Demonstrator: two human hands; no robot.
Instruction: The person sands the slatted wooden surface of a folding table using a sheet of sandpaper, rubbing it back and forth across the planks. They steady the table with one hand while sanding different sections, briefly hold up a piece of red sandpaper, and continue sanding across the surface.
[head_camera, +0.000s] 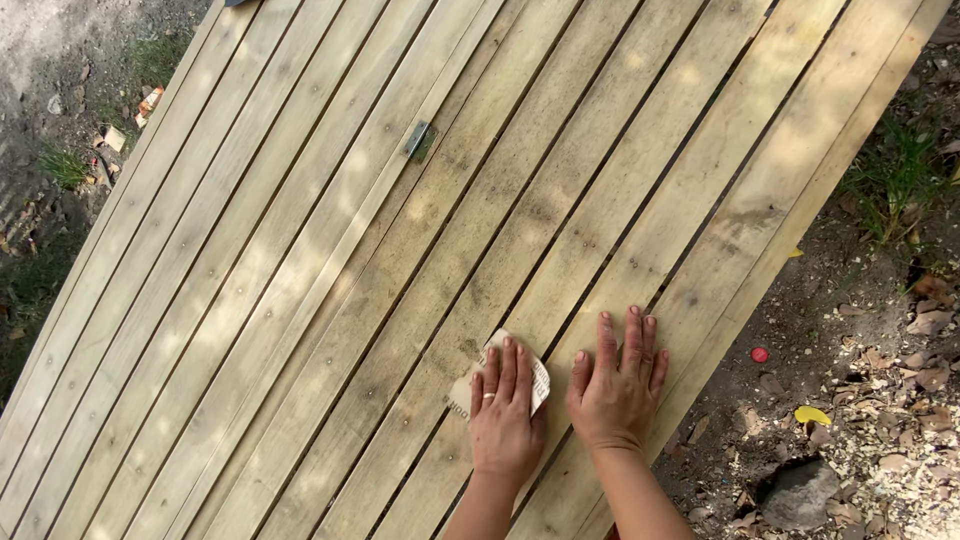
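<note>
The left hand (505, 415) is laid flat, fingers together, on a sheet of sandpaper (500, 375), which is pressed against the slatted wooden panel (400, 250). Just beside it, the right hand (617, 385) is spread open and empty, palm down on the boards. A small metal hinge (421, 141) is fixed further up the panel. A grey stone (797, 493) is seen on the ground.

Both forearms enter at 6 o'clock and reach toward 12, bare to the edge of view. The left hand (505, 415) lies palm down with its fingers (510, 370) together and straight, a ring on one of them. The right hand (618, 385), just beside it at 3 o'clock, is also flat, fingers slightly spread and pointing to 12.
</note>
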